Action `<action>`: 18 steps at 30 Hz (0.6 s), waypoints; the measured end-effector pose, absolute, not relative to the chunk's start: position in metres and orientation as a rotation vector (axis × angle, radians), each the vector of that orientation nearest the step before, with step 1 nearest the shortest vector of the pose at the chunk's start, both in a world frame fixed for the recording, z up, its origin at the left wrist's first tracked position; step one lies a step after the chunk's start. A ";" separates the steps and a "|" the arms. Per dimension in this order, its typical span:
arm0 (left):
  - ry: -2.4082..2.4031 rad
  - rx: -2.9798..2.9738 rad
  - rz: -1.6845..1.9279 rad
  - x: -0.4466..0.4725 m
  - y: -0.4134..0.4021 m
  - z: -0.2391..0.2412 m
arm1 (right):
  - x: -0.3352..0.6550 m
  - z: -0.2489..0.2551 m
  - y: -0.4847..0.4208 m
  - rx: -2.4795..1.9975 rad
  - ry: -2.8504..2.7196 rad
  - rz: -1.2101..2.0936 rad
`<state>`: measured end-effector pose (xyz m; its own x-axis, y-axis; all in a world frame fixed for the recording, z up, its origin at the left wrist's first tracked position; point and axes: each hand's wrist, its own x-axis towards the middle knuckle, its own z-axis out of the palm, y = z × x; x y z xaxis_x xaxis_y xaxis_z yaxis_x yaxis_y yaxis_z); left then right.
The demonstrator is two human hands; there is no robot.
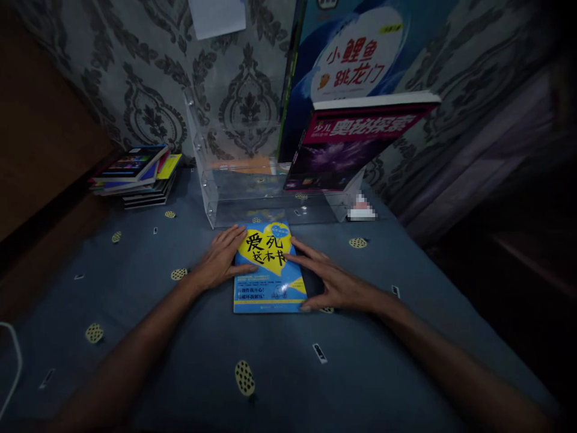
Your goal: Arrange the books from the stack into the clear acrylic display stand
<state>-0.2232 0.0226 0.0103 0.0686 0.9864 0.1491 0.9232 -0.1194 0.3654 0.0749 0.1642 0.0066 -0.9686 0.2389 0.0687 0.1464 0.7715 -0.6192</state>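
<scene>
A blue book [270, 294] with a yellow heart on its cover lies flat on the dark blue cloth, in front of a clear plastic book rack [207, 186]. My left hand [222, 257] rests along the book's left edge, fingers stretched forward and thumb reaching over the cover. On the other side, my right hand [331, 278] has its fingers spread at the right edge. The right thumb touches near the lower right corner. Neither hand is wrapped round the book.
In the rack, a purple-red book [338, 153] leans in front of a tall blue book [304, 72]. Several books form a stack [135, 174] at the back left. A small pixelated object [361, 208] stands right of the rack. A white cable [17, 355] curves at the left edge.
</scene>
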 end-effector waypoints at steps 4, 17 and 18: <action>1.978 2.165 0.539 -0.223 0.024 0.009 | 0.075 0.009 0.164 -0.355 -2.833 1.011; 1.998 2.147 0.548 -0.222 0.024 0.005 | 0.034 0.011 0.170 -0.535 -2.694 0.852; 1.993 2.150 0.555 -0.222 0.024 0.005 | 0.028 0.009 0.171 -0.568 -2.664 0.805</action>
